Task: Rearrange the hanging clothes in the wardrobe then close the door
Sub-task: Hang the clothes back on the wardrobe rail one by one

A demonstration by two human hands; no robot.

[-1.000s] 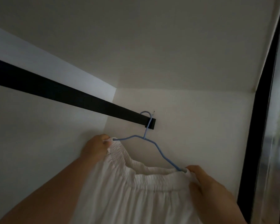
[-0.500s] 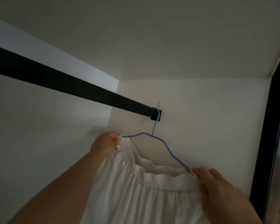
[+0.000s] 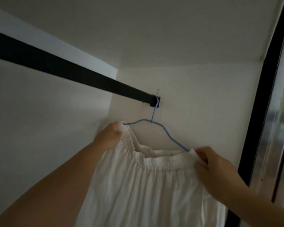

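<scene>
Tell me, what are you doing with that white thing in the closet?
A person is fixing a white garment on a blue hanger inside the wardrobe. The hanger's hook sits over the black rail, right at its far end by the side wall. The left hand grips one end of the gathered waistband, and the right hand pinches the other end at the hanger's tip. The wardrobe door is not shut yet.

Dim, grey wardrobe interior, light entering from the left, soft shadow under the rail (image 3: 69,71), smeared glare on the door (image 3: 274,128), wide-angle bending at edges
</scene>
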